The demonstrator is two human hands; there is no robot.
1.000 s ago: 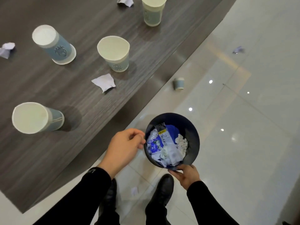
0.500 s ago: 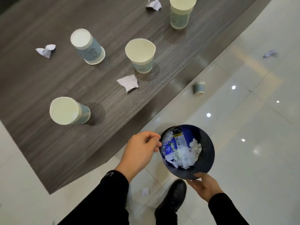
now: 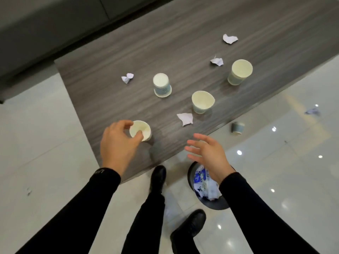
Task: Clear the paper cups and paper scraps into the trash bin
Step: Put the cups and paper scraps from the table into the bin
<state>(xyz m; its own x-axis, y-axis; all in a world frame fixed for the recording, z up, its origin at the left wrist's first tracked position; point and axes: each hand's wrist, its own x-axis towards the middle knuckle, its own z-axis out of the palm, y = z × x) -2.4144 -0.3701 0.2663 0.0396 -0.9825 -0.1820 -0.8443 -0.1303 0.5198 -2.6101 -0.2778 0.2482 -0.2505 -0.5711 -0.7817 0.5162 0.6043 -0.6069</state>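
Both arms reach forward in black sleeves from the bottom of the view. The left hand [image 3: 118,143] is over the near corner of the dark wood-grain desk [image 3: 128,52], curled round the nearest paper cup [image 3: 140,130]: the thumb lies on the cup's near rim and the fingers bend round its far left side. The grip is loose and the cup stands mouth up on the desk; whether the hand has closed firmly on it cannot be told.

The right hand [image 3: 207,153] hangs in the air over the desk's near edge, palm turned left, fingers spread and slightly bent, holding and touching nothing.

Below that wrist, on the glossy tiled floor [image 3: 36,143], stands the black trash bin [image 3: 218,204], filled with blue and white wrappers and crumpled paper, partly hidden by the right forearm.

Farther up the desk stand an upturned cup [image 3: 162,85], an open cup with a dented rim [image 3: 202,102], and another open cup [image 3: 240,71] near the right edge. A flat paper scrap [image 3: 185,118] lies just beside the dented cup; a crumpled scrap [image 3: 127,77] lies left of the upturned cup; two more scraps [image 3: 217,61] [image 3: 229,39] lie farther back. On the floor right of the desk lie a fallen cup [image 3: 237,127] and a bluish scrap [image 3: 312,111].
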